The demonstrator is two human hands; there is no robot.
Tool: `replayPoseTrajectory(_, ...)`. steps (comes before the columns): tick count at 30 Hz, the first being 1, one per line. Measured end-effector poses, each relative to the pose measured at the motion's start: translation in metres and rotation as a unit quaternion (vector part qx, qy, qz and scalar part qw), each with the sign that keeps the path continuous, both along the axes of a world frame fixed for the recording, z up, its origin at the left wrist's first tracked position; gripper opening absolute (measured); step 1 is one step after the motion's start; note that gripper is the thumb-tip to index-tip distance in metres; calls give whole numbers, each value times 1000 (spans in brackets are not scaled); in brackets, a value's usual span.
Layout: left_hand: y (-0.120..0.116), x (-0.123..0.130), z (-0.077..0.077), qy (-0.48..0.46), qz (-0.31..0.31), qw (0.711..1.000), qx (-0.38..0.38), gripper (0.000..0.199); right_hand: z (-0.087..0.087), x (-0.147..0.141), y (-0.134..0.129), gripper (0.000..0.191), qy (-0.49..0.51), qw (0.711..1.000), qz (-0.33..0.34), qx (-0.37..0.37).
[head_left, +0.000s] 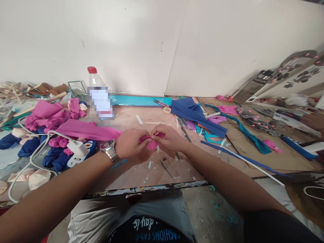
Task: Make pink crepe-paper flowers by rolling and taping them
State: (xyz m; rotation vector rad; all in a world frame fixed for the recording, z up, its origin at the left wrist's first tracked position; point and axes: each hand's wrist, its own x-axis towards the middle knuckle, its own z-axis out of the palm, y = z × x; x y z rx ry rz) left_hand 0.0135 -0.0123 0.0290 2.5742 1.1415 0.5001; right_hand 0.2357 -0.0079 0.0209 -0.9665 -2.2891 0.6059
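Between my hands, over the middle of the table, is a magenta strip of fabric or crepe paper [88, 131]; its long tail runs off to the left behind my left wrist. My left hand [133, 143], with a metal watch on the wrist, pinches the strip between thumb and fingers. Right beside it, my right hand [168, 137] pinches the same strip, the fingertips of both hands meeting. A small magenta loop [152, 145] shows under the fingertips. The exact fold at the pinch is hidden by my fingers.
Magenta and blue bundles [48, 114] lie left, with a white cable and power strip [79, 158]. A bottle [95, 79] stands behind a phone [102, 104]. Snips [160, 102] lie at the back. Blue fabric [191, 111] and cardboard [243, 148] are right. Another person's hand [314, 122] shows far right.
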Motion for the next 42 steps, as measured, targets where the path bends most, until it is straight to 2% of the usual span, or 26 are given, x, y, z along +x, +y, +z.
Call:
replayPoseTrajectory(12,1,-3,4,-16,-6,999,-43,20,-1,-1,0,20,7,1000,-10,4)
replayPoseTrajectory(17,3,-4,4,-12,9,998,-57,24,0,-2,-2,21,16,1000,-5,8)
replayPoseTrajectory(24,4,-4,4,-12,-2,998,-54,26,-1,-3,-2,21,16,1000,-13,2)
replayPoseTrajectory(30,6,-5,5,-82,-35,991,-99,26,0,-2,-1,23,12,1000,-15,15)
replayPoseTrajectory(35,8,-5,5,-79,-11,993,-85,28,1,-1,-2,18,18,999,-26,14)
replayPoseTrajectory(42,4,-3,2,-54,-19,997,-61,24,3,-3,-4,13,27,1000,-14,-1)
